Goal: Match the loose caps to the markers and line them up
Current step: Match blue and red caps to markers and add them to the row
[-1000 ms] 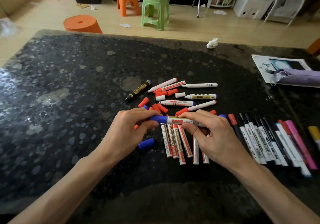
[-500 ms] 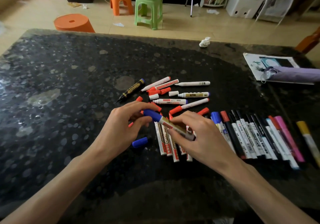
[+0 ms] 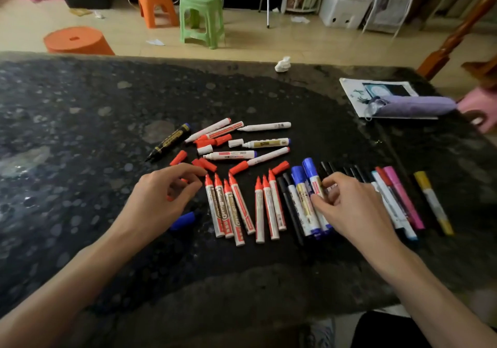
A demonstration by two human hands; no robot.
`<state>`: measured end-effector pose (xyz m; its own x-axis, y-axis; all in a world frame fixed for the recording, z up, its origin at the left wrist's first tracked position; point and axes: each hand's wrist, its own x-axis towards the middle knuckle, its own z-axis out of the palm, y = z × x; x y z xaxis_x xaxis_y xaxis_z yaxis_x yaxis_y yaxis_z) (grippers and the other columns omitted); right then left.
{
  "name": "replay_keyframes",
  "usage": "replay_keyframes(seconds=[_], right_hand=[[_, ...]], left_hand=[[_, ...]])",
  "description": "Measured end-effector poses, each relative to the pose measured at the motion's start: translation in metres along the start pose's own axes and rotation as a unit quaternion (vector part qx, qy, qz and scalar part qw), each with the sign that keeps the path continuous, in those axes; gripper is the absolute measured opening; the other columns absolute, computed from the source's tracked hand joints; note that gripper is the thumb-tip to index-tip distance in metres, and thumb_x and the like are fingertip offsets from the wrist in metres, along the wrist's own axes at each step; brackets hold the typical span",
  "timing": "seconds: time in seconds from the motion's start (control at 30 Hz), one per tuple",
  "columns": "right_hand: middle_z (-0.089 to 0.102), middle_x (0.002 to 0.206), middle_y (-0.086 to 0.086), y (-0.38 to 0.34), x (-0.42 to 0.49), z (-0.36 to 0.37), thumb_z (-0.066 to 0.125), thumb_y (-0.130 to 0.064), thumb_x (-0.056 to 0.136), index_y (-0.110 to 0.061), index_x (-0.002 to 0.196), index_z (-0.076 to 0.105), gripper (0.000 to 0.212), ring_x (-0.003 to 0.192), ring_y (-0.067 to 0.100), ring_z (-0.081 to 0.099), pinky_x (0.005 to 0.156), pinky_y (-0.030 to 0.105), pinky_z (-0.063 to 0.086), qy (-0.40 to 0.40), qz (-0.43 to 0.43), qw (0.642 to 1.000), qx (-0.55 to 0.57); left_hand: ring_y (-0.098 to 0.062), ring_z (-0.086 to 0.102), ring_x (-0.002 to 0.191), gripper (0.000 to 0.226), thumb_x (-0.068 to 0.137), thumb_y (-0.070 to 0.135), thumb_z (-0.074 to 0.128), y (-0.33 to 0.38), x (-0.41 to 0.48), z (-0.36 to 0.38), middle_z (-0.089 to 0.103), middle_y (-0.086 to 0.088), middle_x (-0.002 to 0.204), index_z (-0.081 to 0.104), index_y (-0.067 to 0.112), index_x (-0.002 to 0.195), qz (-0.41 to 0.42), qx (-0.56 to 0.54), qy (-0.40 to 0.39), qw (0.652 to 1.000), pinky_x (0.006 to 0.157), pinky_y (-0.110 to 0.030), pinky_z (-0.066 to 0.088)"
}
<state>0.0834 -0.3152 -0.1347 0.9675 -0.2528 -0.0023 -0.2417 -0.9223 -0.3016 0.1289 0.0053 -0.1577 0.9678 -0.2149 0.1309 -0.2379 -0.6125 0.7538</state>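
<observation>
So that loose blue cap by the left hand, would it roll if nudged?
The blue cap looks round and short, so a nudge would probably roll it on the glossy table. It seems small plastic, likely light and stiff. Smooth sides might slip from a loose pinch.

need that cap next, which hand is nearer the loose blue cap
Left. The left hand is beside the blue cap; the right hand is past the red markers, holding a blue marker.

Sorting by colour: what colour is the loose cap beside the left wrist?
Blue: the loose plastic cap, clearest in the head view.
</observation>
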Motion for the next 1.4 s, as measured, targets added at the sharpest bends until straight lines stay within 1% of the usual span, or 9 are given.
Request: replay_keyframes(seconds=[0.1,0.23,0.4,0.6,0.8,0.9,1.03,1.2,1.4], right_hand=[[0.070,0.086,-0.008,0.002,0.004,0.000,0.074,-0.050,0.091,-0.024,0.120,0.066,0.041,0.089,0.015,0.067,0.066,0.029,0.044,0.000,0.008,1.000,-0.030],[0.065,0.081,-0.011,-0.005,0.008,-0.001,0.066,-0.054,0.095,-0.029,0.115,0.064,0.032,0.081,0.011,0.065,0.063,0.031,0.047,0.007,0.004,0.999,-0.035],[0.068,0.091,-0.010,-0.022,0.009,-0.001,0.067,-0.045,0.097,-0.029,0.115,0.063,0.025,0.089,0.016,0.065,0.070,0.032,0.048,0.012,-0.025,0.999,-0.023],[0.061,0.088,-0.014,-0.055,0.010,0.009,0.067,-0.040,0.097,-0.035,0.111,0.064,0.015,0.077,0.004,0.058,0.067,0.028,0.047,0.005,-0.098,0.995,0.020],[0.064,0.098,-0.017,-0.114,0.017,0.047,0.070,-0.032,0.096,-0.031,0.114,0.070,0.018,0.088,0.000,0.061,0.077,0.020,0.048,-0.041,-0.237,0.949,0.203],[0.068,0.109,-0.008,-0.166,0.045,0.073,0.070,-0.023,0.096,-0.025,0.119,0.071,0.023,0.102,0.012,0.063,0.089,0.029,0.048,-0.030,-0.301,0.926,0.226],[0.065,0.127,-0.001,-0.230,0.098,0.095,0.069,-0.014,0.094,-0.028,0.128,0.070,0.037,0.126,0.025,0.053,0.106,0.040,0.040,-0.026,-0.345,0.933,0.102],[0.064,0.126,-0.007,-0.261,0.128,0.111,0.068,-0.028,0.096,-0.038,0.117,0.074,0.024,0.130,0.021,0.045,0.098,0.040,0.031,-0.041,-0.369,0.919,-0.132],[0.067,0.103,-0.004,-0.258,0.116,0.113,0.066,-0.017,0.097,-0.023,0.113,0.063,0.018,0.114,0.022,0.060,0.103,0.044,0.028,0.012,-0.438,0.897,-0.054]], left_hand=[[0.002,0.067,0.078,0.023,0.092,0.015,0.074,-0.003,0.000,-0.001,0.071,0.026,0.085,0.076,0.035,0.103,0.002,0.028,-0.005,1.000,0.068,-0.008,0.046],[0.000,0.065,0.080,0.007,0.085,0.041,0.078,-0.008,-0.001,-0.014,0.069,0.021,0.080,0.073,0.041,0.090,0.025,0.124,-0.063,0.990,0.069,-0.020,0.049],[0.002,0.056,0.086,0.052,0.065,0.088,0.058,-0.020,-0.001,-0.026,0.058,0.026,0.084,0.067,0.044,0.089,0.023,0.269,-0.163,0.949,0.071,-0.028,0.050],[-0.005,0.056,0.102,0.026,0.086,0.057,0.071,-0.022,-0.005,-0.024,0.051,0.022,0.097,0.062,0.038,0.101,0.034,0.294,-0.185,0.937,0.074,-0.025,0.042],[-0.011,0.067,0.080,0.028,0.080,0.039,0.084,-0.034,0.006,-0.062,0.070,0.014,0.089,0.060,0.033,0.094,-0.056,0.164,-0.041,0.984,0.075,-0.032,0.051],[-0.011,0.065,0.078,0.027,0.081,0.038,0.085,-0.045,0.012,-0.085,0.070,0.012,0.089,0.070,0.027,0.101,-0.095,0.154,-0.003,0.983,0.075,-0.029,0.048],[-0.008,0.062,0.079,0.029,0.082,0.046,0.082,-0.055,0.012,-0.106,0.066,0.013,0.088,0.076,0.029,0.105,-0.127,0.174,-0.023,0.976,0.076,-0.028,0.044],[-0.011,0.069,0.081,0.026,0.086,0.048,0.078,-0.061,0.009,-0.117,0.071,0.012,0.090,0.072,0.033,0.106,-0.136,0.170,-0.043,0.975,0.079,-0.032,0.052],[0.000,0.071,0.061,0.023,0.089,0.045,0.076,-0.062,0.006,-0.122,0.074,0.014,0.072,0.067,0.029,0.102,-0.156,0.116,-0.039,0.980,0.072,-0.027,0.052]])
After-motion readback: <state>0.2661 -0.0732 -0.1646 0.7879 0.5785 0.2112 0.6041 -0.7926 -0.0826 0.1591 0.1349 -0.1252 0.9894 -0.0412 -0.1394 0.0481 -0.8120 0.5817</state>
